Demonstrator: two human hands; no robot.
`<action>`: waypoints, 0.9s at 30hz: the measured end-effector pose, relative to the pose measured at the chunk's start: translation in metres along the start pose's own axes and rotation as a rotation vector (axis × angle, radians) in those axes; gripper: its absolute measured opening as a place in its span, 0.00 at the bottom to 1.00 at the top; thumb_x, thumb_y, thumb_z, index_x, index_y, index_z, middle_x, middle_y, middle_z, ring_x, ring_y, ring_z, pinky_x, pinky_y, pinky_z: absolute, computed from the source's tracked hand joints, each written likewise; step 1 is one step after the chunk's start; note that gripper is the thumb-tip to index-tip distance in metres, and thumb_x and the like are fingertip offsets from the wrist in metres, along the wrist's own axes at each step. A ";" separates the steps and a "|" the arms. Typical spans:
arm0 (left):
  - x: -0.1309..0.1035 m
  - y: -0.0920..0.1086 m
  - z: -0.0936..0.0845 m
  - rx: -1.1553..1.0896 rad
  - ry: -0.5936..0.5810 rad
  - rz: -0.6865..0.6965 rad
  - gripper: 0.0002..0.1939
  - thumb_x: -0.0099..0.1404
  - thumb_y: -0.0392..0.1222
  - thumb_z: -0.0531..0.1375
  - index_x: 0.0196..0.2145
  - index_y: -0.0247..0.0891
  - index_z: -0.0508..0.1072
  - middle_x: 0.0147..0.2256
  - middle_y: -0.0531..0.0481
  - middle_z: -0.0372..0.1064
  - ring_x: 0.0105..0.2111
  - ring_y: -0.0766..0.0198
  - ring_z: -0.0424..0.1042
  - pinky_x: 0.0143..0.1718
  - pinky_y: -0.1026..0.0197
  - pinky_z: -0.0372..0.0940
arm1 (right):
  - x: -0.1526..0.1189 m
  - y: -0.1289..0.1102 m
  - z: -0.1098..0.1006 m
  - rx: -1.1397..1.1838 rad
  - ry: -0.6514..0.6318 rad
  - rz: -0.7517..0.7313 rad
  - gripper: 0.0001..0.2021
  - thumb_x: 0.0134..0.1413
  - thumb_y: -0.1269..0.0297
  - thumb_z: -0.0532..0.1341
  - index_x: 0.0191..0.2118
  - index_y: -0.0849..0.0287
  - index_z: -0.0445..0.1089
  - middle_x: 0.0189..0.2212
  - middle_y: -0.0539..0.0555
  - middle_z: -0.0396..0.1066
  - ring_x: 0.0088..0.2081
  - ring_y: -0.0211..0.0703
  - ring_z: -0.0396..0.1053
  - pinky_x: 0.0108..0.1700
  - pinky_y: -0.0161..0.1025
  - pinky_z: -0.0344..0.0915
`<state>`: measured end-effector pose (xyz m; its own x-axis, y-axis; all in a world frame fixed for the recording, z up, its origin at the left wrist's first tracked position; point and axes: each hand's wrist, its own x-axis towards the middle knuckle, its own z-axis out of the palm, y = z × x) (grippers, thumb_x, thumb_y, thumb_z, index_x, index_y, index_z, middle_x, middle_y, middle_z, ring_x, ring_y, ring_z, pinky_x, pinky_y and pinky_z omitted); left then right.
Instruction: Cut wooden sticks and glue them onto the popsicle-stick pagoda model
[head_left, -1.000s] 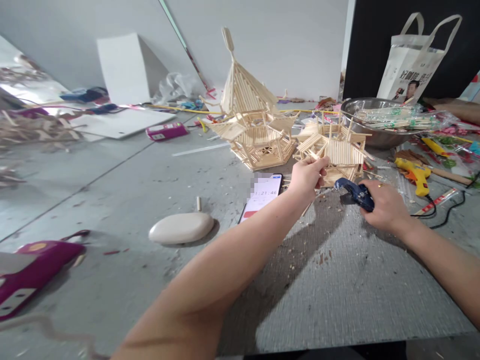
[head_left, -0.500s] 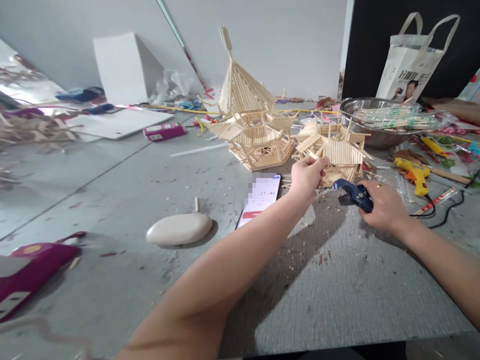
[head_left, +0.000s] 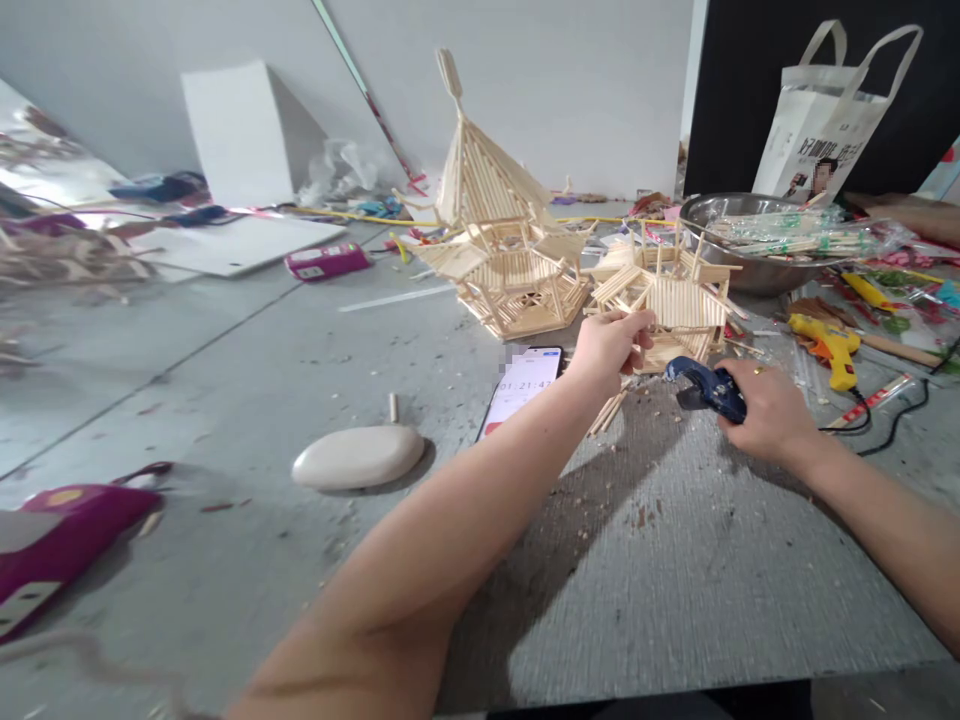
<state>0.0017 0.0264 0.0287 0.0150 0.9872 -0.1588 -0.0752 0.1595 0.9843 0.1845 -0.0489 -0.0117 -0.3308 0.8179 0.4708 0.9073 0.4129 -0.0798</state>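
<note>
We've got our left hand [head_left: 606,348] at the low pale wooden-stick model [head_left: 686,303], right hand [head_left: 771,408] on the dark blue hand tool with a metal blade [head_left: 721,393].
Model sits right of center on the grey table [head_left: 675,600]; left grip is pinched in front of it, can't tell if we have a stick in it. Right grip is wrapped round the tool. Tall pointed-roof pale wooden-stick pagoda [head_left: 491,180] is upper center, beside the model.

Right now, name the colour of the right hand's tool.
The tool is mostly dark blue; it shows best in the head view.
</note>
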 end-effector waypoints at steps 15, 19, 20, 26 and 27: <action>-0.015 -0.013 -0.010 0.028 -0.058 0.196 0.10 0.55 0.38 0.60 0.20 0.35 0.65 0.17 0.56 0.63 0.09 0.77 0.57 0.10 0.70 0.51 | 0.000 0.001 -0.001 0.029 0.006 0.051 0.21 0.41 0.66 0.55 0.46 0.60 0.61 0.35 0.59 0.70 0.36 0.53 0.68 0.37 0.46 0.62; -0.030 -0.018 -0.008 0.014 -0.139 0.298 0.08 0.54 0.38 0.61 0.23 0.35 0.65 0.20 0.55 0.67 0.11 0.76 0.60 0.11 0.70 0.54 | 0.000 0.000 -0.003 0.037 0.010 0.123 0.21 0.41 0.66 0.55 0.46 0.59 0.60 0.37 0.60 0.70 0.36 0.53 0.68 0.36 0.45 0.61; -0.033 -0.019 -0.007 0.005 -0.168 0.307 0.08 0.54 0.39 0.61 0.23 0.35 0.65 0.20 0.55 0.67 0.11 0.76 0.61 0.12 0.70 0.55 | 0.001 0.000 -0.005 0.045 0.012 0.140 0.21 0.42 0.66 0.55 0.47 0.59 0.60 0.37 0.60 0.70 0.36 0.53 0.68 0.36 0.45 0.61; -0.043 -0.028 0.002 -0.003 -0.297 0.303 0.12 0.53 0.44 0.62 0.24 0.36 0.63 0.19 0.56 0.67 0.12 0.76 0.62 0.12 0.71 0.56 | 0.003 -0.001 -0.009 0.092 0.049 0.224 0.19 0.43 0.65 0.55 0.46 0.58 0.60 0.36 0.58 0.70 0.36 0.52 0.68 0.35 0.44 0.61; -0.044 -0.030 0.003 0.001 -0.309 0.299 0.12 0.54 0.44 0.61 0.24 0.36 0.63 0.19 0.56 0.67 0.12 0.76 0.62 0.13 0.71 0.57 | 0.003 0.000 -0.008 0.100 0.058 0.235 0.19 0.43 0.65 0.55 0.45 0.57 0.60 0.36 0.58 0.70 0.36 0.52 0.68 0.35 0.44 0.62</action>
<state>0.0062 -0.0216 0.0061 0.2907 0.9427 0.1641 -0.1211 -0.1339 0.9836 0.1854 -0.0499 -0.0029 -0.0960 0.8727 0.4788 0.9262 0.2544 -0.2781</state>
